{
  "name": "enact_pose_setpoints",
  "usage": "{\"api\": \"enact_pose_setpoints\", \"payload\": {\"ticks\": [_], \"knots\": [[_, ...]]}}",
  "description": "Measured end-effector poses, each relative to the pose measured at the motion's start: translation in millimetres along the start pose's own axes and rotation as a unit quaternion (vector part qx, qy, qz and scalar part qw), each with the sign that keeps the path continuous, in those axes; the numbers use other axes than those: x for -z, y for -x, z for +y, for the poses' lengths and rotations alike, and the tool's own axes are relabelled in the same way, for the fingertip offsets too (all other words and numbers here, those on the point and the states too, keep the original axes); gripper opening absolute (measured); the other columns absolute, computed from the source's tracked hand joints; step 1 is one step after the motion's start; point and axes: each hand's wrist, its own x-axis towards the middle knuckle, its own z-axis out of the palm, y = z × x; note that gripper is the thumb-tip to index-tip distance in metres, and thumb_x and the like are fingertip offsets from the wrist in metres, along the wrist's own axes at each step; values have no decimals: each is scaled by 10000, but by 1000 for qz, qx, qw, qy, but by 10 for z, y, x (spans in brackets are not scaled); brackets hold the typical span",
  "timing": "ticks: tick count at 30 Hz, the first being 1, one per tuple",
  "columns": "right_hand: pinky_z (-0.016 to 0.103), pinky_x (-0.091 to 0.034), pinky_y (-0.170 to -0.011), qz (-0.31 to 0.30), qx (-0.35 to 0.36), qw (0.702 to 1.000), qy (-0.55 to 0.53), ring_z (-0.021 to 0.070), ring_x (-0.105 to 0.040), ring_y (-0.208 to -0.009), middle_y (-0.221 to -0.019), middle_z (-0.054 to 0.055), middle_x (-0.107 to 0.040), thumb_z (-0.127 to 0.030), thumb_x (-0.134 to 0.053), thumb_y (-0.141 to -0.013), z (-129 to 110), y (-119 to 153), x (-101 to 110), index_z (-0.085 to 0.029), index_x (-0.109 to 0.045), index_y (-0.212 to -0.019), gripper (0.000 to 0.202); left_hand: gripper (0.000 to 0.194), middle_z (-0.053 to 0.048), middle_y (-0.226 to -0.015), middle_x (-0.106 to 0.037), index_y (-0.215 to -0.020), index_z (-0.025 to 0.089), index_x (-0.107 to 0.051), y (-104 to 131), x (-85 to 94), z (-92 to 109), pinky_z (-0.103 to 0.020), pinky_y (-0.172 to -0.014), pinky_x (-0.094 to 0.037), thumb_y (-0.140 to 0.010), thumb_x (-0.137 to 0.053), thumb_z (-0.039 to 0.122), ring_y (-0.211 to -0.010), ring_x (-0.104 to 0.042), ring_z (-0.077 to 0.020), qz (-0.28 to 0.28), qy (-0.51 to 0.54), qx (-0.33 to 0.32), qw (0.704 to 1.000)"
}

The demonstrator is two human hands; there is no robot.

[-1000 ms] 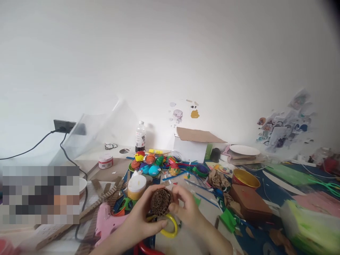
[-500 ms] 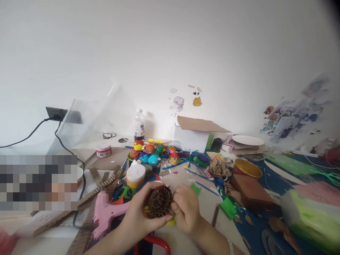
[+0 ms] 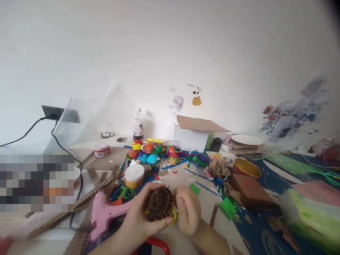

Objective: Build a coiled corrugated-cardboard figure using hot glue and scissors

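A round brown coil of corrugated cardboard point(image 3: 160, 203) is held in my left hand point(image 3: 143, 212), thumb below it and fingers over its upper left side. Just right of the coil, my right hand point(image 3: 188, 209) is closed with its fingers curled, near the coil's edge; whatever it may pinch is too small to make out. Behind the coil part of a yellow ring point(image 3: 174, 216) shows. A pink glue gun point(image 3: 102, 214) lies left of my left forearm, and a red handle point(image 3: 159, 243) is below my hands.
A white-lidded tub point(image 3: 134, 175) stands behind my left hand. Colourful coiled pieces point(image 3: 152, 159) sit farther back, near a bottle point(image 3: 138, 124). Cardboard strips point(image 3: 101, 186) lie left; a brown box point(image 3: 251, 191) and gold tin point(image 3: 247, 168) are right.
The coil has tilted slightly in my left hand, and the yellow ring behind it shows more. My right hand has turned a little, its thumb now raised against the curled fingers. The view has shifted slightly.
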Motion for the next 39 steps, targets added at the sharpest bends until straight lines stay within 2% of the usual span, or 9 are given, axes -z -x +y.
{"api": "enact_pose_setpoints", "payload": {"ticks": [5, 9, 14, 17, 23, 25, 29, 34, 39], "knots": [[261, -334, -485, -27, -31, 999, -7, 137, -439, -516, -568, -20, -419, -393, -298, -933, 8, -2, -5, -211, -400, -701, 312, 531, -51, -1093, -584, -1135, 283, -486, -3, 50, -70, -313, -841, -503, -670, -742, 303, -994, -594, -237, -15, -42, -20, 999], [246, -301, -460, -46, -90, 994, -27, 120, -417, -482, -544, -35, -397, -533, -327, -894, 18, 25, -32, -212, -371, -650, 406, 591, -34, -1141, -562, -1193, 335, -426, -1, 70, -108, -315, -900, -474, -692, -731, 270, -1043, -571, -221, -29, -65, -30, 997], [237, -329, -473, -65, -145, 986, -43, 122, -455, -507, -569, -30, -432, -536, -354, -886, 40, 15, 1, -205, -415, -685, 392, 607, -24, -1108, -577, -1169, 318, -432, -44, 115, -109, -270, -870, -482, -659, -758, 280, -1026, -573, -209, -35, -70, -32, 996], [246, -334, -491, -78, -112, 991, -10, 129, -447, -523, -577, -26, -426, -481, -316, -913, 62, -9, 37, -207, -407, -686, 367, 545, -20, -1085, -587, -1139, 302, -466, -90, 162, -73, -272, -873, -474, -671, -742, 259, -1011, -575, -207, -58, -82, -34, 994], [303, -381, -545, -132, 15, 988, 79, 196, -491, -661, -735, 58, -535, -621, -230, -872, 129, -38, 84, -167, -505, -921, 533, 494, -12, -1011, -592, -1101, 273, -482, -122, 186, -58, -257, -792, -503, -661, -704, 227, -926, -597, -199, -79, -42, -52, 995], [301, -367, -535, -142, 31, 985, 97, 196, -479, -649, -714, 57, -531, -622, -206, -875, 144, -46, 88, -168, -534, -900, 560, 523, -11, -1014, -597, -1100, 270, -495, -112, 189, -86, -252, -794, -503, -631, -722, 227, -919, -602, -198, -85, -29, -52, 995], [284, -311, -502, -140, 37, 984, 104, 175, -439, -589, -637, 31, -498, -603, -204, -889, 144, -59, 91, -182, -533, -762, 549, 554, -35, -1030, -619, -1093, 238, -525, -92, 203, -129, -276, -811, -507, -591, -757, 267, -931, -612, -221, -103, -2, -2, 995], [281, -292, -492, -139, 12, 988, 66, 160, -426, -561, -581, 10, -472, -527, -209, -927, 126, -35, 54, -201, -436, -649, 484, 569, -70, -1005, -657, -1071, 191, -557, -97, 212, -116, -316, -814, -516, -574, -777, 357, -933, -624, -256, -92, 24, 71, 993], [284, -295, -491, -125, 0, 990, 65, 162, -424, -558, -590, 15, -482, -503, -211, -937, 115, 2, 16, -206, -431, -657, 463, 592, -96, -1066, -655, -1125, 190, -540, -87, 207, -124, -358, -853, -506, -610, -756, 387, -987, -612, -280, -99, 32, 84, 991]]}}
